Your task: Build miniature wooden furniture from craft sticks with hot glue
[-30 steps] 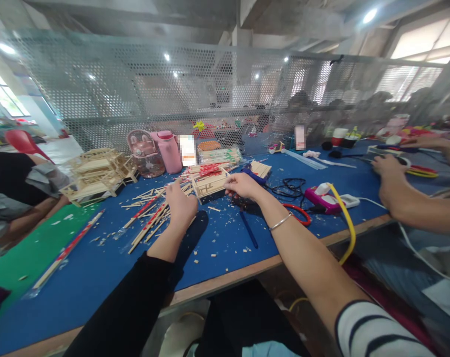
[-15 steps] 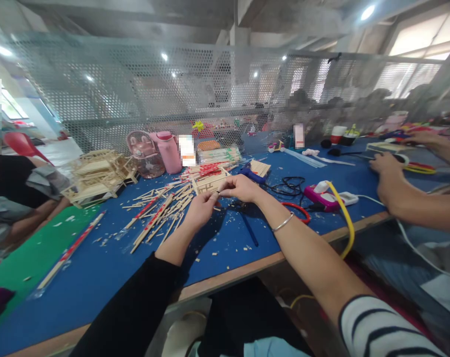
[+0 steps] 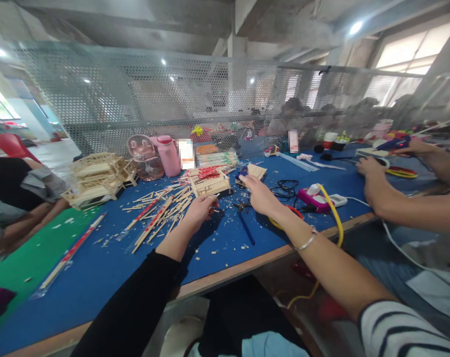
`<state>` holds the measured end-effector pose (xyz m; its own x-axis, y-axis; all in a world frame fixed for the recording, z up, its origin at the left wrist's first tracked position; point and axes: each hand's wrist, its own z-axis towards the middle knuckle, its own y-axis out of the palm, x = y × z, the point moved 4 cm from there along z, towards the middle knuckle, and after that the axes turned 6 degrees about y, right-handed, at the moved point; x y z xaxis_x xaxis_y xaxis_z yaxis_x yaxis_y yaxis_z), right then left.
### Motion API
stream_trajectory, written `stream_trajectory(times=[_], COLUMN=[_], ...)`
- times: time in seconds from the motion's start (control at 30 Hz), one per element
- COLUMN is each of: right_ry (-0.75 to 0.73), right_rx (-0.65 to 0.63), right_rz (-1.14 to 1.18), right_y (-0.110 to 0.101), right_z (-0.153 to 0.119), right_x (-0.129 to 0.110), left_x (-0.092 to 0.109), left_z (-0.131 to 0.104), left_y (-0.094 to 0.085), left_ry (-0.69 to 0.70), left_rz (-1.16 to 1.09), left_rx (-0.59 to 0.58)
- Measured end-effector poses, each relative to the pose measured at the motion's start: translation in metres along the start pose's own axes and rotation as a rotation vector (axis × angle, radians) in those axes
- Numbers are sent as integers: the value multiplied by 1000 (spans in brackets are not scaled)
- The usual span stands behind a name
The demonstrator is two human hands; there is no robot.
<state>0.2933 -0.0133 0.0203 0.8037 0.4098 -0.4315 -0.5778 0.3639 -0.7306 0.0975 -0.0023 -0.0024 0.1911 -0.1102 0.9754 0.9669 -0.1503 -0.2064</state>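
Observation:
My left hand (image 3: 200,212) is closed in a pinch above the blue table, at the near edge of a pile of wooden sticks (image 3: 175,210). A short thin wooden stick (image 3: 217,210) pokes out by its fingertips. My right hand (image 3: 261,192) is closed around a blue glue gun (image 3: 242,174), mostly hidden by the fingers. Just behind my left hand stands a small wooden stick frame (image 3: 212,185). A flat wooden slat piece (image 3: 256,171) lies beyond my right hand. Pliers with a dark blue handle (image 3: 246,229) lie between and below my hands.
Stacked wooden stick models (image 3: 100,176) stand at the left, beside a pink bottle (image 3: 169,156). At the right are a magenta power strip (image 3: 314,199) with a yellow cable (image 3: 333,213) and a co-worker's hands (image 3: 371,171). A perforated metal screen (image 3: 154,99) runs behind the table.
My right hand has left my left hand, moved right, and taken hold of the blue glue gun. My left hand has stayed nearly in place. The view has shifted slightly.

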Motion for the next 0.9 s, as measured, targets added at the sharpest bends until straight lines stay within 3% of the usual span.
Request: stream_trajectory(times=[0.13,0.23,0.33,0.43,0.53,0.7,0.8,0.9], right_ry=[241,286,311,281,323,314,321,351], right_rx=[-164,-167,-186,-209,-180,-366,-370,-276], right_rz=[-403,-478,-403,-357,-431,-412,-291,94], right_y=[-11,-26,-38,-34,-19,11,4,-18], right_z=[-41,-59,-69,-75,-75,-67,-58,-51], right_x=[16,19,19,10,-6,-27,-24,-19], left_x=[2,1,1,2,3,2,6,15], left_z=[1,1,0,-1,-1,0,-5,-15], left_y=[0,1,3,5,5,4,9,20], left_ry=[33,78,108,147,166,162,185,266], left_rz=[32,65,74,90,116,137,87,-1], left_rx=[14,-3,-27,-70,-82,-64,-156,-329])
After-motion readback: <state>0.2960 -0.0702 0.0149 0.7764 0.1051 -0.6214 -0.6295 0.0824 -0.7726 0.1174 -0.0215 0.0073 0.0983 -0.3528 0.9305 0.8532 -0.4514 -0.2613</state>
